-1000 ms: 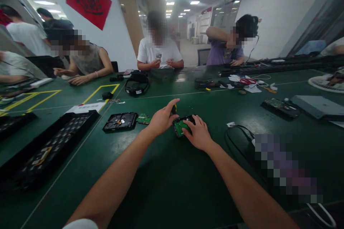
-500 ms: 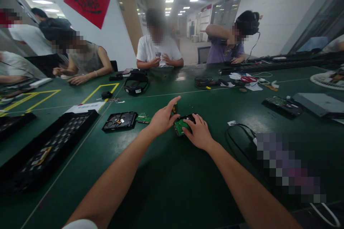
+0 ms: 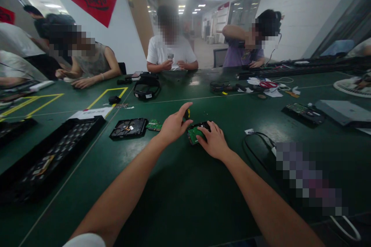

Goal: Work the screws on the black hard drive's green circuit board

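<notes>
A black hard drive [image 3: 200, 126] with a green circuit board [image 3: 193, 134] facing up lies on the green table [image 3: 179, 193], in front of me at the middle. My right hand [image 3: 213, 142] rests on its right side, fingers curled over the board and holding it down. My left hand [image 3: 173, 125] is at the drive's left edge. Its index finger points forward, and the thumb and other fingers pinch a small yellow-handled tool [image 3: 188, 113] that stands over the drive's far left corner. The tool's tip is hidden.
An opened drive case [image 3: 129, 128] and a loose green board [image 3: 154, 125] lie to the left, beside a long black tray [image 3: 52, 154]. A black cable [image 3: 257, 142] loops on the right. Farther off are a black headset [image 3: 147, 88], another drive [image 3: 301, 112] and a grey box [image 3: 343, 111]. Several people sit opposite.
Both hands stay on the drive in almost the same pose. The view has shifted slightly, and the left hand sits a little closer to the drive.
</notes>
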The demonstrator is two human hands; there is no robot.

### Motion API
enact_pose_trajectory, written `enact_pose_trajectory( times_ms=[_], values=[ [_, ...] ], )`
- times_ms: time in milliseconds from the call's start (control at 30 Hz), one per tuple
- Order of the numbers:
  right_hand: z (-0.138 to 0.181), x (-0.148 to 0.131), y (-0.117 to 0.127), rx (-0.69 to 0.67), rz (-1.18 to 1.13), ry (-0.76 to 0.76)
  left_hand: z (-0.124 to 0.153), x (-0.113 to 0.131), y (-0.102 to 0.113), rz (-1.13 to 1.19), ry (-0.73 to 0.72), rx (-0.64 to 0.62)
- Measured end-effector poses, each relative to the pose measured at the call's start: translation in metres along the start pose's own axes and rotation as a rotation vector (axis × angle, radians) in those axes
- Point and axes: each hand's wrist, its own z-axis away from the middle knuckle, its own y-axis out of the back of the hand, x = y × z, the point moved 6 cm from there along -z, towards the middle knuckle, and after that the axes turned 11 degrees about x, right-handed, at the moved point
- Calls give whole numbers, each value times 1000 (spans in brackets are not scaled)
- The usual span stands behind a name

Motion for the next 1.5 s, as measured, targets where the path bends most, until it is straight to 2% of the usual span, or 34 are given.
enact_pose_trajectory(
  times_ms=[133, 300, 533, 767, 933, 1100, 1167, 1367, 1500],
  values=[
    [0, 0, -1, -17, 2, 2, 0, 2, 1, -58, -15, 30],
    [0, 0, -2, -6, 4, 19, 1, 2, 1, 168, -9, -72],
    [1, 1, -1, -15, 4, 3, -1, -8, 3, -36, 7, 19],
    [1, -1, 0, -27, 6, 4, 0, 1, 1, 90, -10, -29],
    [0, -1, 1, -24, 1, 0, 0, 2, -3, 221, 42, -58],
    [0, 0, 0, -15, -1, 7, 1, 2, 0, 343, 36, -133],
    [0, 0, -1, -8, 0, 4, 1, 3, 1, 319, 18, -135],
    [0, 1, -2, -8, -2, -7, 0, 3, 1, 73, -10, -13],
    [0, -1, 1, -16, -3, 1, 1, 2, -1, 208, -9, -64]
  ],
)
